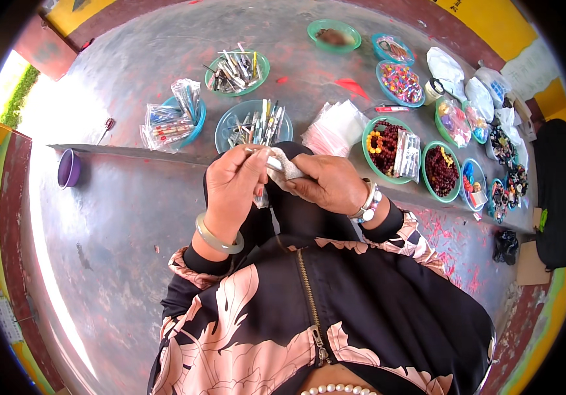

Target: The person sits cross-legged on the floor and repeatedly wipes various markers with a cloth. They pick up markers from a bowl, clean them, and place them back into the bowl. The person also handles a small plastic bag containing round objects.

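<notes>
My left hand (pixel 230 183) is closed in a pinch on a slim, pale pen-like piece (pixel 273 163), most of which the fingers hide. My right hand (pixel 331 185) grips a crumpled whitish cloth (pixel 287 166), bunched against the right end of that piece. Both hands are close together over my lap. Just beyond them stands a blue basin (pixel 222 131) full of pens (pixel 266 122). Below the left fingers a bit of clear plastic (pixel 262 197) shows; what it belongs to is hidden.
Left of the basin, packaged pens (pixel 167 128) fill another tub; a green bowl (pixel 263 76) farther back holds more. Clear plastic sleeves (pixel 337 128) lie to the right, beside bowls of dark red beads (pixel 442 172). A purple bowl (pixel 69 169) sits at far left, near the ledge.
</notes>
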Tool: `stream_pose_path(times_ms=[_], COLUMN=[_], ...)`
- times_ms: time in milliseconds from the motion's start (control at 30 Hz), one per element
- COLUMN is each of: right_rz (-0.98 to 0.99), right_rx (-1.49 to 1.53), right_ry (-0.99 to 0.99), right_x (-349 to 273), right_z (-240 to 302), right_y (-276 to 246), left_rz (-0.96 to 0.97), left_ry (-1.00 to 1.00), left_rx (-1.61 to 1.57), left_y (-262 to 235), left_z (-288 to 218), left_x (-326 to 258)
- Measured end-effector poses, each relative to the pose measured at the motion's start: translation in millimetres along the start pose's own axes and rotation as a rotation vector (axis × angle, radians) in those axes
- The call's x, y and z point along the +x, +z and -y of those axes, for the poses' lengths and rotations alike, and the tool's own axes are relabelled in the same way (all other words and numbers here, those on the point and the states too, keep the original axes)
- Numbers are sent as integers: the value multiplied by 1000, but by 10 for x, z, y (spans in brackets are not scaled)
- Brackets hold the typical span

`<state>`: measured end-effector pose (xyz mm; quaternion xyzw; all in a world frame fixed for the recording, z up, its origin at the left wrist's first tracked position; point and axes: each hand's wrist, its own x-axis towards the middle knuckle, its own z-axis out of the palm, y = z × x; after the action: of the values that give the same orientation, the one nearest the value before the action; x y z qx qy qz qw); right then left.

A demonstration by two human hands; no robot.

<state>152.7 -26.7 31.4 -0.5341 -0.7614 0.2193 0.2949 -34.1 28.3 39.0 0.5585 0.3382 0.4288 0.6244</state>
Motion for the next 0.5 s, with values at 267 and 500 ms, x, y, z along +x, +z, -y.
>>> stream_pose_path(times_ms=[267,500], right_rz=[37,-23], right_rx=[45,168], right_ry=[-24,129], right_x=[86,220], right_z=[-135,-849], right_y=[7,-271], left_rz=[-162,-511], left_ry=[68,183], left_rx=[-116,-285], left_y=[-177,-588], left_z=[7,-111], left_x=[42,111])
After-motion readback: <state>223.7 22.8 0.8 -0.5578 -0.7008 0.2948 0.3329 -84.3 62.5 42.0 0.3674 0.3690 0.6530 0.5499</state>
